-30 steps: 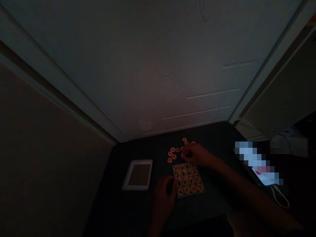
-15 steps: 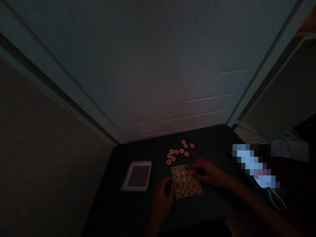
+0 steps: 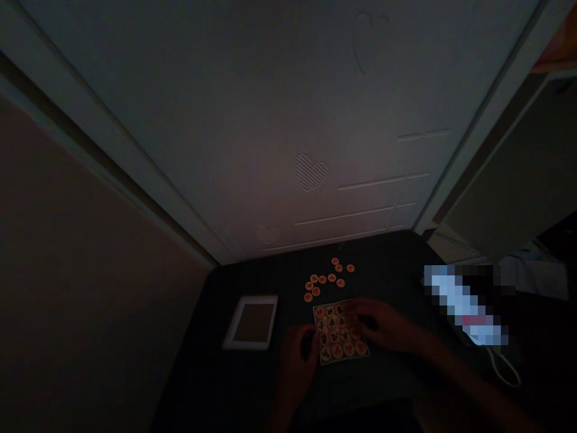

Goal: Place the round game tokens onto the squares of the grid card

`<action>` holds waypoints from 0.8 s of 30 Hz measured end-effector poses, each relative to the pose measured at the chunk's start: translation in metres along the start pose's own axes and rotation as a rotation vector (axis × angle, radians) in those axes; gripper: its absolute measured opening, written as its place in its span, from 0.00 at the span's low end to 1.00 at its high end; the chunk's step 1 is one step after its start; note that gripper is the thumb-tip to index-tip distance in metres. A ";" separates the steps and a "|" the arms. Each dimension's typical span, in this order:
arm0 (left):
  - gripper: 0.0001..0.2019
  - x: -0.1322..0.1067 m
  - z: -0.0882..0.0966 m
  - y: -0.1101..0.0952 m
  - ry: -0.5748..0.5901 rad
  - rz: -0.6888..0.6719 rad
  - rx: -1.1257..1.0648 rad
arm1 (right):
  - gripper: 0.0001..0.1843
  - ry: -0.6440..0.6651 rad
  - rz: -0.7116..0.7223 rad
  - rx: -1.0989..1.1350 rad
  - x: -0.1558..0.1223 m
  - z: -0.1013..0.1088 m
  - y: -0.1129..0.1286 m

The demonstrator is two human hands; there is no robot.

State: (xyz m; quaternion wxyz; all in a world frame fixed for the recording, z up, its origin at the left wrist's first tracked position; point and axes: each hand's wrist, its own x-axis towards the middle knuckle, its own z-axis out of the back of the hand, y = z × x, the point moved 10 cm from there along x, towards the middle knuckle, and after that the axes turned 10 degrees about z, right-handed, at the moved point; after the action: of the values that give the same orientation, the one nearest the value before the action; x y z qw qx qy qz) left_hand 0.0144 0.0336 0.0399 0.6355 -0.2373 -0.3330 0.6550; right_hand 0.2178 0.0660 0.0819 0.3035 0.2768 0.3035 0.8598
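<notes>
In very dim light, a small square board (image 3: pixel 327 359) lies on a dark table (image 3: pixel 216 361), filled with rows of round game discs (image 3: pixel 333 334) marked in red and black. My right hand (image 3: pixel 383 328) rests over the board's right side, fingers curled down on the discs there; what it grips is hidden. At the board's left edge sits my left hand (image 3: pixel 295 355), its fingers bent against that edge. Several loose red-marked discs (image 3: pixel 327 279) lie scattered just beyond the board.
A white-framed tray or lid (image 3: pixel 252 322) lies left of the board. A blurred light object (image 3: pixel 466 304) with a white cord (image 3: pixel 505 367) sits at the right table edge. A pale door with heart shapes (image 3: pixel 311 171) stands behind the table.
My right hand came back from the loose discs to the right side of the board and settled lower on it. The left hand has stayed at the board's left edge.
</notes>
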 end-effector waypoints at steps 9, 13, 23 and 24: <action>0.07 0.000 0.000 0.000 0.001 -0.003 0.006 | 0.15 0.017 0.039 -0.049 -0.007 -0.007 0.002; 0.07 0.000 -0.001 0.000 0.004 0.003 0.008 | 0.14 -0.009 0.005 -0.055 -0.012 -0.009 -0.005; 0.07 0.001 -0.004 0.006 0.008 0.025 0.012 | 0.16 0.008 0.012 -0.048 -0.014 -0.015 -0.012; 0.07 0.001 -0.003 0.006 0.005 0.025 0.012 | 0.16 0.005 0.008 -0.048 -0.015 -0.016 -0.014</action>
State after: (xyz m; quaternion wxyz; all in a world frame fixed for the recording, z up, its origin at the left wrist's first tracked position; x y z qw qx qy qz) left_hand 0.0128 0.0349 0.0335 0.6296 -0.2394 -0.3244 0.6641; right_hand 0.2222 0.0591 0.0571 0.3061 0.2685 0.2823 0.8686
